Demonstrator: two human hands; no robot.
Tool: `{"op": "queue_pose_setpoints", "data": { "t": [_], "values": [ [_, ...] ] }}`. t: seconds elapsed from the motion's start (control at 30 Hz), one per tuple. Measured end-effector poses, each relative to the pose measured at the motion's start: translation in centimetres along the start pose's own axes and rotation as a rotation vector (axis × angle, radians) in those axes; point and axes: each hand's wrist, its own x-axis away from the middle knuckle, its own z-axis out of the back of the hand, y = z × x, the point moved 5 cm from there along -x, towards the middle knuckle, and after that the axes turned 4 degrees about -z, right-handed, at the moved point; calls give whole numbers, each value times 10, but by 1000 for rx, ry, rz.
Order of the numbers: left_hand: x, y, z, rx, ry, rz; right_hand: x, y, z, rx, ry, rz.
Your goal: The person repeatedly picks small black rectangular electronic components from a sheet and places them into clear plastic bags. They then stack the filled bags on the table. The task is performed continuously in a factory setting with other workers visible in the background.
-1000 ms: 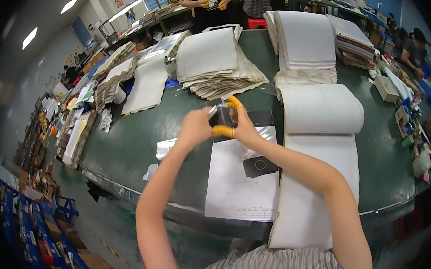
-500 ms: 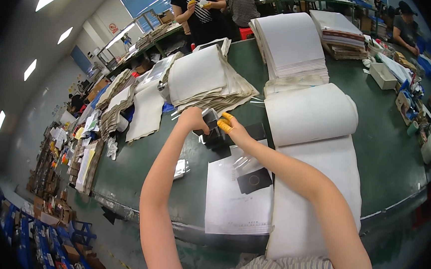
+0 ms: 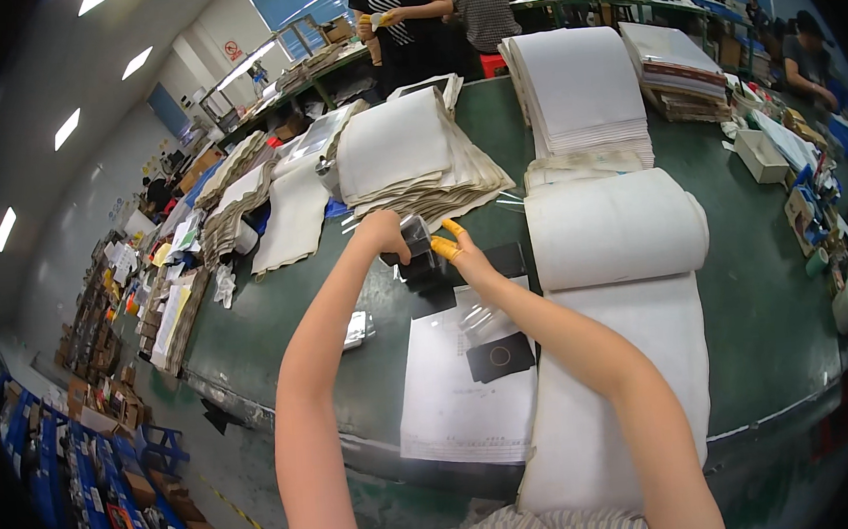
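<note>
My left hand is closed round the side of a small, black, block-like stack with a shiny, clear-looking face. Whether this is a box or a pile of cards I cannot tell. Just to its right is my right hand, yellow finger covers on its fingertips, thumb and forefinger spread apart with nothing visible between them. Below the hands, a black card with a thin ring mark lies on a white printed sheet. A clear plastic sleeve rests just above that card.
The green table carries a curled stack of large white sheets on the right and tall paper stacks behind. Small clear packets lie left of the sheet. A white box stands far right. Co-workers are beyond the table.
My right thumb and forefinger have spread apart, away from the black stack. My left hand keeps its hold in about the same place. The view has shifted slightly.
</note>
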Motion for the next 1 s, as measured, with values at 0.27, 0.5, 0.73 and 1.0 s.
{"op": "queue_pose_setpoints", "data": {
  "t": [0.27,0.5,0.73,1.0],
  "values": [
    [-5,-3,-4,26,-19,3,6,-9,0,6,29,-61],
    [-11,6,-9,47,-87,-26,-8,10,12,85,61,-55],
    [-14,1,-16,80,-56,-39,-3,10,8,74,61,-100],
    [-7,-2,-18,155,93,-91,-1,8,8,49,39,-116]
  ]
}}
